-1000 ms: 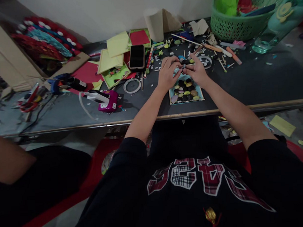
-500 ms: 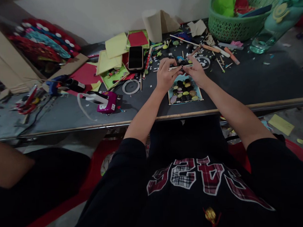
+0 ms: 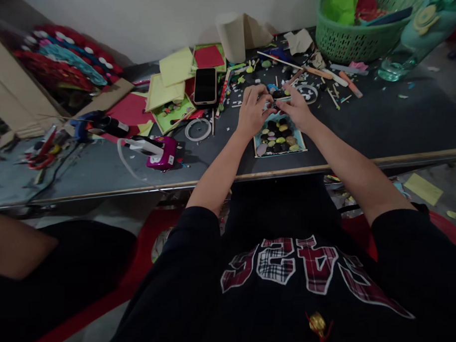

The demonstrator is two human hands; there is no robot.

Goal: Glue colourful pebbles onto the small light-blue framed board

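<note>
A small light-blue panel with a thin pale stick border holds rows of black, yellow-green and grey pebbles (image 3: 280,137) near the table's front edge. Over its far end, my left hand (image 3: 253,109) has its fingers bent down, thumb and fingertips together by the far border. My right hand (image 3: 295,108) faces it from the other side, thumb and fingers pinched near the same spot. Something small and dark seems to be between the fingertips, too small to name. My fingers partly hide the far border and loose dark pebbles behind it.
Left of the hands lie a phone (image 3: 205,87), a tape ring (image 3: 197,129) and a purple power adapter (image 3: 162,153). Sticks, glue bits and scraps litter the table's back. A green basket (image 3: 352,39) and a bottle (image 3: 414,40) stand at right. Another person's arm (image 3: 21,245) shows at left.
My left fingers have bent more and lifted a little from the far border. My right hand stays almost in place. The whole view has shifted slightly.
</note>
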